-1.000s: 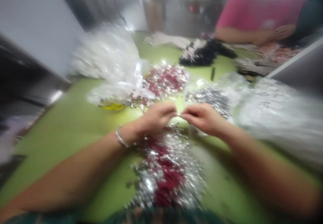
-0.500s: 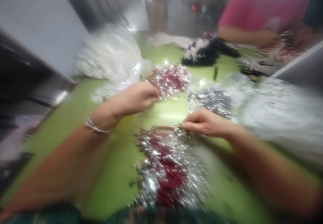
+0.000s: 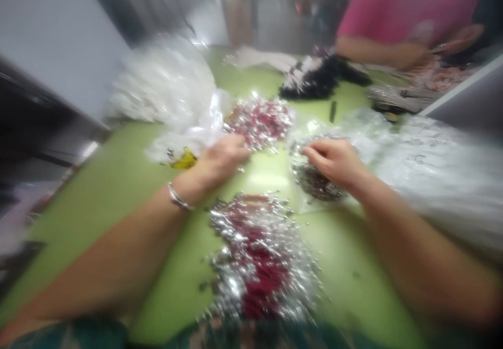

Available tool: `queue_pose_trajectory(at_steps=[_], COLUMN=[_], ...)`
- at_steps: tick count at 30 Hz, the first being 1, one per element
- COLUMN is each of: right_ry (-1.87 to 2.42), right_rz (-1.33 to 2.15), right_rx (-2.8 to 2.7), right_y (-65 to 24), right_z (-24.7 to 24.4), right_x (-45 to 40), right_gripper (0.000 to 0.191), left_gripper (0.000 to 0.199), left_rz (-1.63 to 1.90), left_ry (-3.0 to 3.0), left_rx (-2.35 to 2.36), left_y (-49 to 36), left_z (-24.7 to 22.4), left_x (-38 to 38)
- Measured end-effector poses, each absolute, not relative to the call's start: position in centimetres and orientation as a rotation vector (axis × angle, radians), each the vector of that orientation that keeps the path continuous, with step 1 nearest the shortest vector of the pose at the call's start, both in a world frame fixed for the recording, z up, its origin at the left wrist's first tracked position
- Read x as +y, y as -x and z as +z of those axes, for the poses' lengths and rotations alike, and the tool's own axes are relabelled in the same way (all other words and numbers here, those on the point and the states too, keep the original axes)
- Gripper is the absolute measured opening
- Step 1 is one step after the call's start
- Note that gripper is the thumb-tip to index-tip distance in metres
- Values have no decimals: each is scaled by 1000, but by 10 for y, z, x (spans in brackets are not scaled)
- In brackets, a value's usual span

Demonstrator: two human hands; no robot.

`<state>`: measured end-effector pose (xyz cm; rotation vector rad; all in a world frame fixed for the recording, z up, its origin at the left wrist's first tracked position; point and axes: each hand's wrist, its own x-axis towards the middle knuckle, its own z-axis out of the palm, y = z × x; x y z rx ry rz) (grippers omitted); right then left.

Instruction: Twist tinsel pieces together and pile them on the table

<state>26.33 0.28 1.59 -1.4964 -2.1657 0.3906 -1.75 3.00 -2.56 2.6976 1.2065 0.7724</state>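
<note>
My left hand point(image 3: 225, 156), a bracelet at its wrist, has its fingers curled at the near edge of a small heap of dark-red and silvery pieces point(image 3: 264, 121). Whatever its fingertips hold is hidden. Over an open clear bag of small metal parts point(image 3: 320, 184), my right hand point(image 3: 336, 161) has thumb and forefinger pinched together. Blur hides anything between them. Below both hands lies a long pile of dark-red strips with shiny silver ends point(image 3: 265, 260), close to my body.
A big white plastic bag point(image 3: 165, 87) sits back left, with a yellow piece point(image 3: 184, 159) near it. White bags point(image 3: 436, 171) lie at right. Across the green table point(image 3: 118, 181), a person in a pink top point(image 3: 408, 8) handles pale strands behind a black-and-white bundle point(image 3: 310, 79).
My right hand has moved up from the top of the long pile to the bag of metal parts. My left hand has shifted slightly down, and the yellow piece is now uncovered.
</note>
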Motion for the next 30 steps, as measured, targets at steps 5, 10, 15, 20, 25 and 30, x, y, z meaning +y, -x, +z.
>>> queue_pose_trajectory(at_steps=[5, 10, 15, 20, 25, 30], right_ry=[1518, 1592, 1680, 1714, 1683, 1605], right_rz=[338, 236, 102, -122, -133, 22], right_rx=[-2227, -2336, -2524, -2620, -2583, -2386], right_y=[-262, -263, -264, -254, -253, -256], right_z=[11, 7, 0, -5, -6, -6], right_x=[5, 9, 10, 3, 3, 6], right_gripper=[35, 30, 22, 31, 28, 19], left_gripper=[23, 17, 15, 8, 9, 19], left_rz=[997, 1248, 1330, 1330, 1240, 641], left_ry=[-2649, -2454, -2058, -1694, -1708, -2068], left_rx=[1255, 1197, 1229, 1248, 1124, 977], left_y=[11, 14, 20, 32, 33, 21], left_z=[-33, -26, -6, 1, 8, -3], left_x=[35, 35, 30, 35, 30, 20])
